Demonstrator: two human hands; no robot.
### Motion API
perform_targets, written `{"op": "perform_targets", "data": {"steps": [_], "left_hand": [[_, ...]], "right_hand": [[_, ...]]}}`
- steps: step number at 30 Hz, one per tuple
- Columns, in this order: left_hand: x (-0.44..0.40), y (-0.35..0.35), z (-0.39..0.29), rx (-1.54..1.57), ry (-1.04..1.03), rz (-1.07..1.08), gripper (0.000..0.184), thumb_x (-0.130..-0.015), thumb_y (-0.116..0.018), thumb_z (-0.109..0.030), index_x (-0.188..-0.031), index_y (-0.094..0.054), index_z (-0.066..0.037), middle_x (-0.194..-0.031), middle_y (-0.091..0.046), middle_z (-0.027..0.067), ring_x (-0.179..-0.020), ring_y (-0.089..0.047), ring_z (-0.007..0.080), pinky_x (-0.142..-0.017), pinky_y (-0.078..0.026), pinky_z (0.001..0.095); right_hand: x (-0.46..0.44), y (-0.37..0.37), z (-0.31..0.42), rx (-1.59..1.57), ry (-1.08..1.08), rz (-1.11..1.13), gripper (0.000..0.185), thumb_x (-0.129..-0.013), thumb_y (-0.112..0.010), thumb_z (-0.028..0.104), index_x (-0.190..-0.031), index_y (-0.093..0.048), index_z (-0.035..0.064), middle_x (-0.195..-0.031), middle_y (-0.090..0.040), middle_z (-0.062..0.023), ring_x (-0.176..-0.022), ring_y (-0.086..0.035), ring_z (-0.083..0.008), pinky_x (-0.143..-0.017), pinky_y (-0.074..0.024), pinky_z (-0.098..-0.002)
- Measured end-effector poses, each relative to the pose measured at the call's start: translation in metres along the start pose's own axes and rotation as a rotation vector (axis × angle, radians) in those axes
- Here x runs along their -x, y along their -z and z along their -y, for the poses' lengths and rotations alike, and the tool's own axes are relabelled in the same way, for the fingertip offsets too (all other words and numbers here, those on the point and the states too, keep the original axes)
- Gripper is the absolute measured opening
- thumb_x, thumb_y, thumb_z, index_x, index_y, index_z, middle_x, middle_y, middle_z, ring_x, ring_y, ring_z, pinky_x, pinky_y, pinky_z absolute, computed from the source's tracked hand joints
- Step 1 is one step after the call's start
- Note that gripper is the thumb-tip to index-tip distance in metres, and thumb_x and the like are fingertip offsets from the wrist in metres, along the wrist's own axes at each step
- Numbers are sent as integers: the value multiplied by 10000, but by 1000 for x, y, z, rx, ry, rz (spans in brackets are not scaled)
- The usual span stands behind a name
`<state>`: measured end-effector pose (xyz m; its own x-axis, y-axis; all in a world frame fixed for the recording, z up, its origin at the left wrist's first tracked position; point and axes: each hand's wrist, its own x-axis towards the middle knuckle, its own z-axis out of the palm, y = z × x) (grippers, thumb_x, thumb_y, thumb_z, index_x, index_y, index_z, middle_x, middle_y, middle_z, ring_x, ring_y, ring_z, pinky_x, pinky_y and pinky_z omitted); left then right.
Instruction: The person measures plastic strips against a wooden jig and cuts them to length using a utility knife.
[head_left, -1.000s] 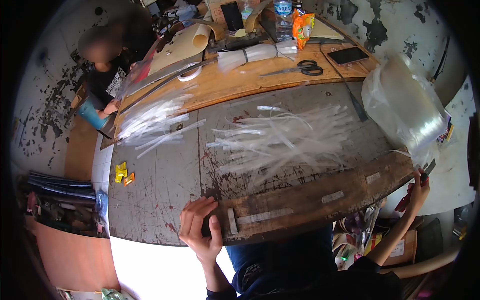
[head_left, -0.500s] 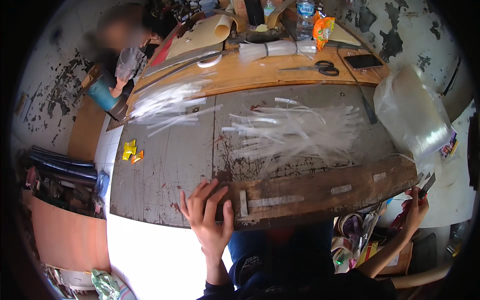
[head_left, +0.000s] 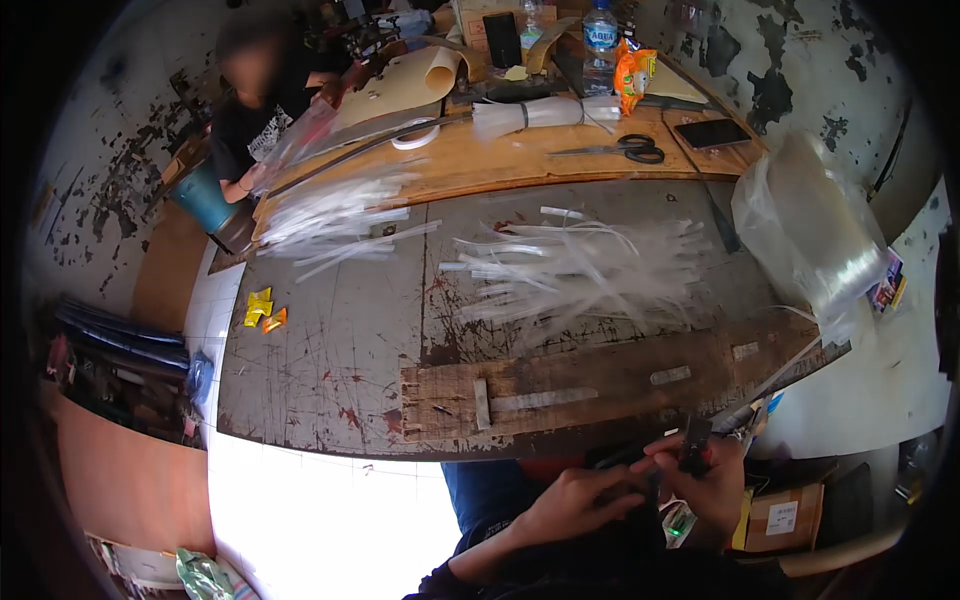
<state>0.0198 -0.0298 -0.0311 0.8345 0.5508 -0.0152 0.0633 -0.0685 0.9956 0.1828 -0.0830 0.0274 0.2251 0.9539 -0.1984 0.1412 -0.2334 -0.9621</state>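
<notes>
My right hand (head_left: 715, 485) is closed around a red and black handled tool (head_left: 695, 450), below the table's front edge. Beside it, my left hand (head_left: 585, 503) has its fingers bent together near the right fingertips; what lies between them is too small to tell. A worn wooden board (head_left: 540, 395) rests along the front of the grey table (head_left: 290, 370), with a small metal piece (head_left: 482, 404) and pale tape patches on it. Behind the board lies a loose pile of clear plastic strips (head_left: 590, 265). A second pile of strips (head_left: 330, 210) is at the left.
A large roll of clear plastic (head_left: 815, 235) stands at the right. Scissors (head_left: 635, 149), a phone (head_left: 712, 133), a tied strip bundle (head_left: 540, 115) and a bottle (head_left: 600, 45) are at the back. Another person (head_left: 250, 120) sits at the back left, holding clear plastic.
My left hand has left the board's left end and moved right, below the table edge. My right hand has come inward with the tool to meet it. The other person has shifted.
</notes>
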Motion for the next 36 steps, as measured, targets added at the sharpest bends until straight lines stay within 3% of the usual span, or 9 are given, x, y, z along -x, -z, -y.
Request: {"op": "perform_targets", "data": {"steps": [4, 10, 14, 18, 22, 28, 30, 33, 36], "left_hand": [[41, 46, 13, -70, 30, -91, 94, -818, -576, -81, -807, -634, -7, -686, -628, 71, -554, -602, 117, -512, -476, 241], [138, 102, 32, -41, 20, -357, 108, -807, -583, -74, -790, -633, 20, -657, -616, 74, -484, -543, 96, -457, -416, 210], [128, 96, 36, -111, 57, -407, 105, -790, -613, -90, -792, -633, 13, -648, -613, 72, -501, -551, 98, -459, -414, 205], [72, 67, 17, -303, -15, -80, 82, -784, -601, -80, -836, -627, -22, -739, -631, 77, -608, -614, 187, -549, -483, 273], [37, 31, 19, -275, -147, 37, 115, -785, -597, -122, -850, -614, -28, -785, -623, 87, -670, -612, 252, -594, -494, 319], [27, 22, 2, -521, -239, -171, 131, -777, -612, -179, -829, -611, -59, -767, -599, 70, -649, -598, 247, -565, -492, 323], [32, 23, 4, -561, -246, -260, 127, -769, -623, -174, -827, -613, -62, -757, -599, 65, -641, -599, 237, -554, -491, 316], [35, 26, -2, -613, -208, -330, 119, -752, -643, -160, -824, -619, -68, -744, -604, 57, -625, -600, 219, -535, -488, 304], [41, 28, -8, -579, -135, -350, 112, -737, -660, -144, -811, -623, -68, -733, -610, 51, -609, -600, 203, -520, -484, 291]], "right_hand": [[2, 27, -7, -74, 24, -36, 83, -804, -563, 18, -860, -602, -28, -678, -647, -89, -433, -417, -11, -400, -309, -172], [12, 81, -30, 191, 22, -563, 28, -800, -537, -4, -794, -560, -19, -607, -604, -61, -370, -366, -37, -356, -283, -193], [16, 104, -49, 562, -133, -663, 144, -768, -586, 80, -726, -553, -53, -577, -590, -108, -387, -514, -123, -357, -350, -227], [31, 99, -31, 767, -245, -273, 193, -707, -641, 120, -706, -581, -63, -562, -587, -118, -414, -557, -203, -454, -458, -273], [9, 57, -18, 491, 294, 346, 330, -693, -669, 117, -1016, -601, 105, -705, -632, -74, -596, -613, -225, -573, -496, -294], [-12, -14, -13, 479, 398, 484, 488, -716, -669, 145, -1169, -488, 165, -797, -625, -92, -729, -618, -270, -644, -497, -330], [-13, -18, -7, 448, 28, 487, 474, -691, -648, -2, -1133, -521, 113, -879, -632, -55, -660, -612, -146, -614, -499, -264], [-14, -13, -15, 431, 77, 476, 304, -733, -662, 164, -1022, -571, 140, -804, -628, -97, -722, -624, -254, -625, -493, -323], [-16, 3, -26, 363, 168, 448, 207, -731, -664, 159, -921, -609, 100, -791, -632, -83, -731, -632, -221, -618, -492, -296]]}}
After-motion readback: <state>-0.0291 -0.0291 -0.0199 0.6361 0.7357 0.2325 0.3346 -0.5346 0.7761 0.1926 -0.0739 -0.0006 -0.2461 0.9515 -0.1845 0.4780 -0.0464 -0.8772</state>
